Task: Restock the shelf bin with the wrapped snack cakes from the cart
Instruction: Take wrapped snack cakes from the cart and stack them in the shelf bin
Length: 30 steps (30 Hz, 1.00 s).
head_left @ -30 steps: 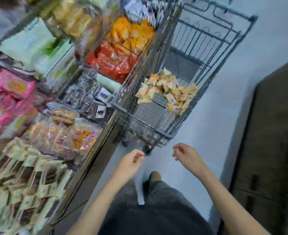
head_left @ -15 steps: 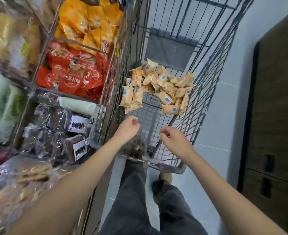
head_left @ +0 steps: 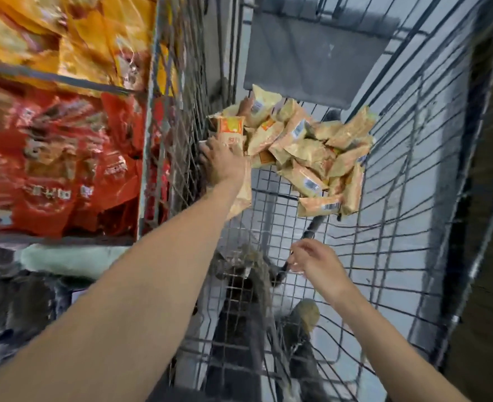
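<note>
A pile of wrapped snack cakes (head_left: pixel 312 152) in tan and orange wrappers lies on the floor of the wire cart (head_left: pixel 407 198). My left hand (head_left: pixel 222 162) reaches into the cart at the pile's left edge. It touches an upright orange cake packet (head_left: pixel 231 129) that leans near the cart's left wall. Its fingertips are blurred and partly hidden, so a grip cannot be made out. My right hand (head_left: pixel 316 264) hovers over the near part of the cart with fingers loosely curled, holding nothing.
Wire shelf bins stand tight against the cart's left side, holding red bags (head_left: pixel 51 169) and yellow-orange bags (head_left: pixel 65 33), with dark packets (head_left: pixel 13 303) lower down. A grey flap (head_left: pixel 312 53) closes the cart's far end. A dark cabinet (head_left: pixel 488 256) stands on the right.
I have leaned closer to the cart. My left hand has moved forward from the near rim to the pile. My right hand stays near the cart's near end.
</note>
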Each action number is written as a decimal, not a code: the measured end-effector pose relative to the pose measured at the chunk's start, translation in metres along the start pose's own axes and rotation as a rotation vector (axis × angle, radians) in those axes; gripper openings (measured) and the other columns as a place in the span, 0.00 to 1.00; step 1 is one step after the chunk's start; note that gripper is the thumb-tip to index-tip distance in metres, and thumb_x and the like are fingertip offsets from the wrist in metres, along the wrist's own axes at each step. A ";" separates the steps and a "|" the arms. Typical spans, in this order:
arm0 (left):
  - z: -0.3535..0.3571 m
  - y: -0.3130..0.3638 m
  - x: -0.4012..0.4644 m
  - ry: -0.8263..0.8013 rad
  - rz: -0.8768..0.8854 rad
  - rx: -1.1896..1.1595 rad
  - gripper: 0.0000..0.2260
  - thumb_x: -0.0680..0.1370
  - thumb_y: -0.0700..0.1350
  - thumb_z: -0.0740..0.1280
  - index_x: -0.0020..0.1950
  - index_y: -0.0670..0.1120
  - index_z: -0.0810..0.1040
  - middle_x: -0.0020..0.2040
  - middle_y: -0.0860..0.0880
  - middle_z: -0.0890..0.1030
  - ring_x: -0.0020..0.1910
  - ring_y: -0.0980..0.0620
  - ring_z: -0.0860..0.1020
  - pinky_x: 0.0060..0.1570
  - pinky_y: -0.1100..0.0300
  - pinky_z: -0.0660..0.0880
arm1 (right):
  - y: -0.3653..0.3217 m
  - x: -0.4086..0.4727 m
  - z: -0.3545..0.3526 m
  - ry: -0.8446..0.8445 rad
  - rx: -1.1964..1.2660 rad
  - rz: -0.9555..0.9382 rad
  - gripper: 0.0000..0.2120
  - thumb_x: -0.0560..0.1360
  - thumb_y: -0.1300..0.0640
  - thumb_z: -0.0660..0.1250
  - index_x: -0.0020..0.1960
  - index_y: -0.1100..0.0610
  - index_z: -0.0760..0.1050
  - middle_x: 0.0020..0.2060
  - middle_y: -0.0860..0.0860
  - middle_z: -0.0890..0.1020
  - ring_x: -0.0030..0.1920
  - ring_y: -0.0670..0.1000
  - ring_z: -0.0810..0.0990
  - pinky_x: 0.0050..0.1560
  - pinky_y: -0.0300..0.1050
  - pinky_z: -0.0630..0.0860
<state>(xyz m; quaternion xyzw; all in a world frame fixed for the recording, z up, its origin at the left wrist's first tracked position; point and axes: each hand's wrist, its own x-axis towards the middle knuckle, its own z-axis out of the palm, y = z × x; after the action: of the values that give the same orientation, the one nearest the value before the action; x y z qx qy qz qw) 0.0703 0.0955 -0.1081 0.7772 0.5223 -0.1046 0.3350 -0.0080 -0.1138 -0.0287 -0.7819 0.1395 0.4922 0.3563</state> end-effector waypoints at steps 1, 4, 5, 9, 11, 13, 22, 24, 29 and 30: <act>0.005 0.000 0.004 0.017 -0.016 -0.005 0.22 0.78 0.49 0.63 0.68 0.40 0.63 0.70 0.40 0.63 0.68 0.41 0.63 0.65 0.47 0.64 | -0.002 0.001 -0.001 0.004 0.031 0.009 0.10 0.80 0.57 0.58 0.43 0.51 0.74 0.44 0.49 0.82 0.45 0.49 0.80 0.39 0.40 0.69; 0.015 0.002 0.008 0.006 -0.053 -0.147 0.21 0.75 0.45 0.68 0.64 0.41 0.65 0.66 0.41 0.68 0.65 0.41 0.68 0.64 0.47 0.66 | -0.008 0.005 -0.003 0.013 0.107 0.011 0.09 0.81 0.55 0.57 0.46 0.51 0.74 0.43 0.50 0.82 0.42 0.48 0.80 0.43 0.41 0.70; 0.017 0.002 0.009 -0.015 -0.065 -0.211 0.21 0.75 0.43 0.68 0.64 0.40 0.65 0.66 0.40 0.68 0.66 0.41 0.68 0.65 0.47 0.66 | -0.010 0.006 -0.004 0.016 0.130 0.011 0.09 0.81 0.55 0.57 0.46 0.51 0.74 0.43 0.50 0.82 0.42 0.48 0.80 0.44 0.42 0.70; 0.014 0.000 -0.008 -0.033 -0.073 -0.351 0.20 0.75 0.41 0.67 0.65 0.45 0.67 0.68 0.41 0.65 0.64 0.42 0.71 0.62 0.50 0.70 | -0.020 0.007 -0.007 0.017 0.192 0.010 0.09 0.81 0.58 0.57 0.47 0.51 0.74 0.43 0.49 0.82 0.42 0.46 0.80 0.43 0.39 0.71; 0.007 -0.002 -0.031 0.001 -0.050 -0.412 0.13 0.76 0.43 0.67 0.57 0.47 0.68 0.61 0.45 0.73 0.56 0.44 0.76 0.51 0.55 0.73 | -0.027 0.006 -0.009 0.023 0.230 0.004 0.08 0.81 0.59 0.57 0.49 0.51 0.74 0.44 0.49 0.82 0.42 0.46 0.80 0.43 0.39 0.73; -0.005 -0.003 -0.061 -0.055 -0.042 -0.467 0.10 0.76 0.47 0.67 0.53 0.51 0.67 0.51 0.52 0.78 0.48 0.48 0.79 0.46 0.56 0.74 | -0.033 0.006 -0.011 0.066 0.286 -0.023 0.07 0.81 0.58 0.57 0.51 0.51 0.74 0.45 0.51 0.82 0.42 0.47 0.80 0.47 0.41 0.75; -0.065 -0.021 -0.134 -0.869 0.282 -0.217 0.09 0.74 0.46 0.70 0.52 0.53 0.76 0.49 0.57 0.80 0.49 0.61 0.77 0.53 0.60 0.74 | -0.041 0.008 -0.035 -0.026 0.523 -0.185 0.12 0.77 0.52 0.66 0.60 0.52 0.75 0.49 0.50 0.83 0.49 0.50 0.83 0.44 0.46 0.81; -0.069 -0.020 -0.125 -0.916 0.285 -0.186 0.10 0.75 0.44 0.69 0.55 0.52 0.76 0.52 0.55 0.79 0.52 0.59 0.77 0.55 0.59 0.74 | -0.036 0.006 -0.038 -0.051 0.485 -0.205 0.08 0.76 0.55 0.68 0.54 0.52 0.78 0.45 0.51 0.85 0.46 0.50 0.84 0.40 0.42 0.80; -0.044 0.005 -0.093 -0.580 0.144 -0.365 0.09 0.78 0.44 0.62 0.56 0.56 0.73 0.54 0.58 0.74 0.48 0.65 0.73 0.39 0.70 0.70 | -0.023 0.003 -0.034 0.142 0.588 -0.170 0.04 0.76 0.58 0.68 0.50 0.54 0.78 0.42 0.50 0.86 0.44 0.48 0.85 0.39 0.39 0.81; -0.032 0.012 -0.081 -0.444 0.123 -0.381 0.10 0.78 0.43 0.62 0.58 0.54 0.73 0.55 0.57 0.73 0.50 0.63 0.74 0.40 0.71 0.71 | -0.021 0.002 -0.032 0.172 0.582 -0.169 0.03 0.76 0.58 0.69 0.49 0.54 0.78 0.42 0.50 0.86 0.43 0.47 0.85 0.39 0.38 0.80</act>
<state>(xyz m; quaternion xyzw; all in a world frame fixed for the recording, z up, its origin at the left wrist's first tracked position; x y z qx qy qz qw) 0.0396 0.0532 -0.0373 0.6886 0.3983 -0.1516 0.5867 0.0270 -0.1209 -0.0134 -0.6946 0.2388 0.3322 0.5917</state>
